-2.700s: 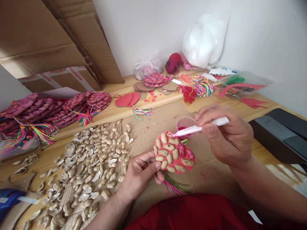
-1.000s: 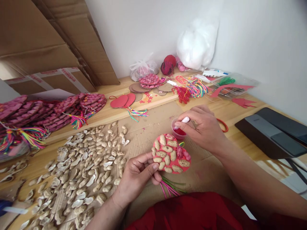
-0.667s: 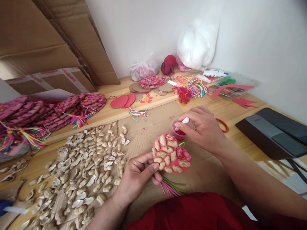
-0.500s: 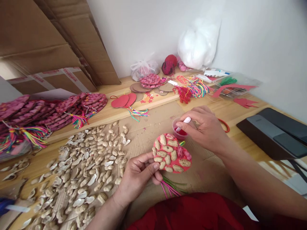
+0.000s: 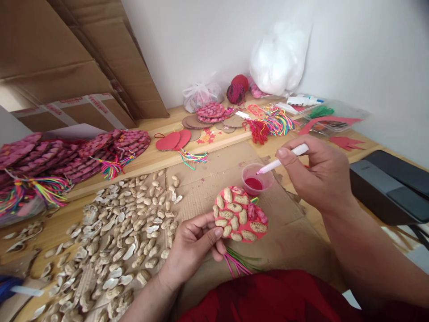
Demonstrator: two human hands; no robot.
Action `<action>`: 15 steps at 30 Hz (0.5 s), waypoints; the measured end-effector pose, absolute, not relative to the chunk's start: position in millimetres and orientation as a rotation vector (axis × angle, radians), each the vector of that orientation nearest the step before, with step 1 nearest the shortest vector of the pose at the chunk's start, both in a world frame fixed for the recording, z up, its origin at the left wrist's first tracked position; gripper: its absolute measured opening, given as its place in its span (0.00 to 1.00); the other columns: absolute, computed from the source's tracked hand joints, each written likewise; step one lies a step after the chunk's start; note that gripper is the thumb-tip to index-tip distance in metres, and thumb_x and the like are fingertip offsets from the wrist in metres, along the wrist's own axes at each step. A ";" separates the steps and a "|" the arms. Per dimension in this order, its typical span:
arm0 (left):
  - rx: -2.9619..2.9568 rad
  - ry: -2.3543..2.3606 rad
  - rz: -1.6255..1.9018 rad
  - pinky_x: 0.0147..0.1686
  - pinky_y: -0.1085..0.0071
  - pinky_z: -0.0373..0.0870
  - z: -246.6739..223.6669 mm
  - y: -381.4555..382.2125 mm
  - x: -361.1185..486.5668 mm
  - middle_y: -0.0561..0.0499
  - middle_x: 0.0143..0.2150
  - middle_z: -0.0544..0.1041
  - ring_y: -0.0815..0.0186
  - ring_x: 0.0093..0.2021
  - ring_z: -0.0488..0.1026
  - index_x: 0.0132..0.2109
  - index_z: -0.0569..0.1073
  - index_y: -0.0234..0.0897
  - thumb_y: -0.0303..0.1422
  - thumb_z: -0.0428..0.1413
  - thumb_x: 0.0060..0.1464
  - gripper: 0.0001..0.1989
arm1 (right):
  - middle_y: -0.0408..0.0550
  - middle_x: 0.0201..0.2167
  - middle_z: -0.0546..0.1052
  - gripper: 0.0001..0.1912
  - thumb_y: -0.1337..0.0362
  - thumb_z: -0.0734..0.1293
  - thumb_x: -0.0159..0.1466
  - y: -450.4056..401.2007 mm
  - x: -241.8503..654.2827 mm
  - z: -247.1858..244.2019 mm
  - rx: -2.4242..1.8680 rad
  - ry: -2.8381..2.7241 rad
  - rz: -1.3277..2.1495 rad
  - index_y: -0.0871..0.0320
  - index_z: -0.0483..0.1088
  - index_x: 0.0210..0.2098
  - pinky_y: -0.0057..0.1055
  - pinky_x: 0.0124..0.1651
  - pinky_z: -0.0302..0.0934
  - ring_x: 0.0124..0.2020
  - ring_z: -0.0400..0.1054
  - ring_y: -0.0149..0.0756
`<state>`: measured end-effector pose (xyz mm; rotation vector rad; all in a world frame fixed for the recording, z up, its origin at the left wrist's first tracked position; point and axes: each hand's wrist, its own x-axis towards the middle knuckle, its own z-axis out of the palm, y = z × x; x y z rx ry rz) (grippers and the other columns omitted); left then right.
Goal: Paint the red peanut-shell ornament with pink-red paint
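My left hand (image 5: 201,239) pinches the lower left edge of a red heart-shaped card (image 5: 241,217) covered with glued-on peanut shells. Most shells are plain tan; a couple at its right are stained pink. Green and pink strings (image 5: 238,261) hang below it. In my right hand (image 5: 317,172) is a slim white marker pen (image 5: 284,158), gripped between thumb and fingers. Its pink-stained tip points down left, over the rim of a small clear plastic cup (image 5: 266,181). Red liquid (image 5: 254,184) lies in the cup's bottom, just behind the card.
Loose peanut shells (image 5: 124,237) spread over the cardboard sheet (image 5: 217,170) at left. Finished pink shell pieces with tassels (image 5: 60,154) are stacked at far left. Red hearts (image 5: 169,141), yarn (image 5: 237,89) and bagged stuffing (image 5: 278,62) line the back. A dark grey device (image 5: 385,192) stands at right.
My right hand has moved up and right, lifting the marker pen's tip out of the cup. The cup is now more visible. My left hand and the card have stayed put.
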<state>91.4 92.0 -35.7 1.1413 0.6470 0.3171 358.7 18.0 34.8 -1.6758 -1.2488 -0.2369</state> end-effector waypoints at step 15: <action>1.132 0.625 0.320 0.22 0.82 0.70 -35.6 92.3 91.9 0.50 0.24 0.79 0.74 0.21 0.74 0.56 0.78 0.32 0.39 0.63 0.60 0.20 | 0.42 0.26 0.69 0.11 0.53 0.71 0.64 18.4 352.2 37.5 -1.271 -0.946 0.402 0.53 0.74 0.31 0.33 0.27 0.50 0.24 0.56 0.30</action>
